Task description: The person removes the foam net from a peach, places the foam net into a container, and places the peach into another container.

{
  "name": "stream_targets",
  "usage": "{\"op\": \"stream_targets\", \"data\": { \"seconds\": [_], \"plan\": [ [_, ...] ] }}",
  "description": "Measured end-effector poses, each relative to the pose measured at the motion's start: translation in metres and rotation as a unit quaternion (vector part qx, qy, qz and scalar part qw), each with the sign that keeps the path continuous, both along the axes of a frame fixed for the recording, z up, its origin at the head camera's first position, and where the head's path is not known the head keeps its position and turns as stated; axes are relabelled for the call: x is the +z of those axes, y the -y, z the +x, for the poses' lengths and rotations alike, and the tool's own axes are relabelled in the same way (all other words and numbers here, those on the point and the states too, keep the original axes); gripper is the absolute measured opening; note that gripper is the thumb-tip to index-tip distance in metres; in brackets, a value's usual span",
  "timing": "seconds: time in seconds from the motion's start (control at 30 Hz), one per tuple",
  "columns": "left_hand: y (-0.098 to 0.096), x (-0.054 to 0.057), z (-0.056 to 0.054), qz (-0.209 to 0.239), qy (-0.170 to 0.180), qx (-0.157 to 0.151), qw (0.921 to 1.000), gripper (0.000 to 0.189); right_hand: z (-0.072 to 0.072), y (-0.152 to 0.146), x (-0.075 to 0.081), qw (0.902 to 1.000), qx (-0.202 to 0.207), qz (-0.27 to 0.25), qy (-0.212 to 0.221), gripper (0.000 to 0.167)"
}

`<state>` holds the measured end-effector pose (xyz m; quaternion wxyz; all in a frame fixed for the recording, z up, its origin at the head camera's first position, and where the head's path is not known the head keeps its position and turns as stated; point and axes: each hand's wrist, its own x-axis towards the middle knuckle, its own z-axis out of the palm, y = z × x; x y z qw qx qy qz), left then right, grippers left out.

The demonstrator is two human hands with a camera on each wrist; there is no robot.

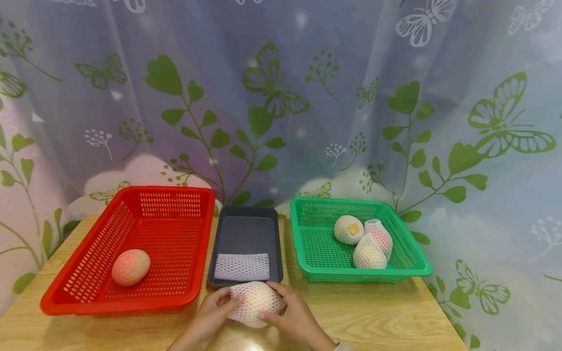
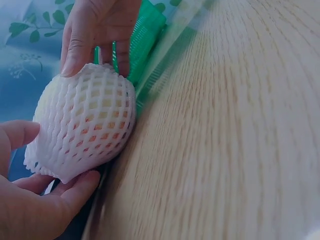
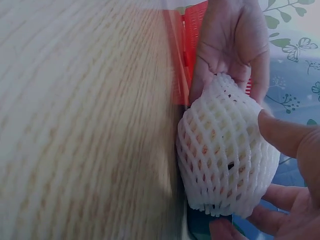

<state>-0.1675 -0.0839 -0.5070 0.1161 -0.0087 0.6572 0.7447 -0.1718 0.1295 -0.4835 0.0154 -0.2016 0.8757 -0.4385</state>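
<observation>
Between both hands is a round, peach-like fruit [image 1: 254,304] in a white foam net sleeve, above the table's front part. My left hand [image 1: 210,312] grips one end of the netted fruit, thumb on the near side and fingers beneath in the left wrist view. From the other end my right hand [image 1: 298,314] holds it between thumb and fingers. Gathered netting sticks out at the left hand's end. Pale yellow and reddish skin shows through the mesh [image 3: 227,150]. A bare pink and cream fruit [image 1: 130,267] lies in the red basket [image 1: 171,243].
Just beyond the hands, a dark grey tray [image 1: 246,231] holds flat white foam net sleeves [image 1: 242,266]. At the right, a green basket [image 1: 316,248] contains three netted fruits [image 1: 370,253]. A patterned curtain [image 1: 281,97] hangs behind the wooden table [image 1: 373,312].
</observation>
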Motion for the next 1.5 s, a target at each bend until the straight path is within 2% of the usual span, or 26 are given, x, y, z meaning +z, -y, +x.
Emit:
{"op": "stream_targets", "data": {
  "seconds": [0.17,0.43,0.67,0.83,1.0,1.17,1.33,1.5],
  "plan": [
    [-0.001,0.004,0.001,-0.027,-0.022,0.030,0.9989,0.056,0.000,0.000,0.001,0.9997,-0.010,0.018,-0.013,0.067],
    [0.000,0.011,0.000,-0.042,-0.051,0.025,0.9975,0.058,-0.003,-0.002,0.002,0.9999,0.006,0.012,0.002,0.069],
    [-0.002,0.017,-0.001,-0.070,-0.077,0.051,0.9933,0.050,-0.005,-0.003,0.005,0.9999,0.006,0.003,-0.009,0.061],
    [-0.005,0.024,-0.001,-0.092,-0.108,0.058,0.9882,0.045,-0.007,-0.004,0.010,0.9995,0.018,-0.013,-0.024,0.054],
    [-0.005,0.034,0.000,-0.085,-0.130,0.056,0.9862,0.045,-0.008,-0.009,0.020,0.9987,0.034,-0.029,-0.026,0.054],
    [-0.002,0.048,-0.001,-0.095,-0.146,0.055,0.9832,0.045,-0.011,-0.017,0.031,0.9979,0.027,-0.051,-0.031,0.051],
    [0.005,0.063,0.000,-0.118,-0.149,0.059,0.9800,0.045,-0.013,-0.025,0.041,0.9967,0.004,-0.068,-0.043,0.050],
    [0.016,0.075,0.001,-0.113,-0.133,0.059,0.9829,0.049,-0.016,-0.038,0.048,0.9934,-0.008,-0.108,-0.037,0.050]
  ]
}}
